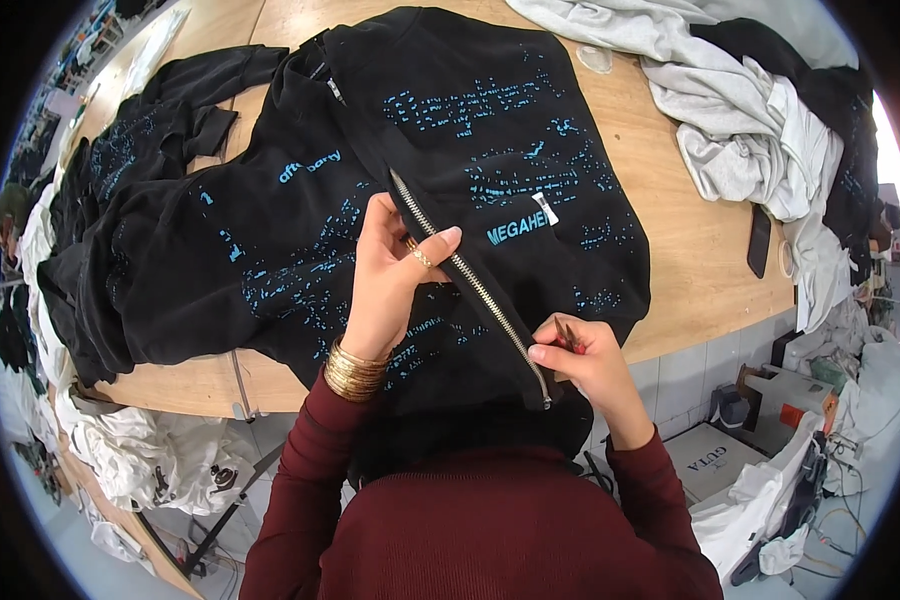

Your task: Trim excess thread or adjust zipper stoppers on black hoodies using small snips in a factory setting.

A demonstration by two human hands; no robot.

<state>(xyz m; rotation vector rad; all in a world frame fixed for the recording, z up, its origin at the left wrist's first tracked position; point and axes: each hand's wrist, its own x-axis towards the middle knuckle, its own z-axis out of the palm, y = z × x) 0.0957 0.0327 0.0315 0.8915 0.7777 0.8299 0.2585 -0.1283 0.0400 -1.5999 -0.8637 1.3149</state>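
A black zip jacket with light-blue print (270,250) lies spread on a wooden table (710,250), its metal zipper (470,285) running diagonally toward me. My left hand (390,270), with a ring and gold bangles, presses flat on the fabric beside the zipper, one finger resting on the teeth. My right hand (580,355) sits at the zipper's lower end near the table edge, pinching a small thin tool with a red tip (568,338). A small white tag (545,208) is sewn on the right panel.
Grey and white garments (740,120) are piled at the back right, with more black clothing (840,110) on them. A dark phone (759,240) lies near the right edge. White cloth heaps (140,450) and boxes (710,460) sit on the floor.
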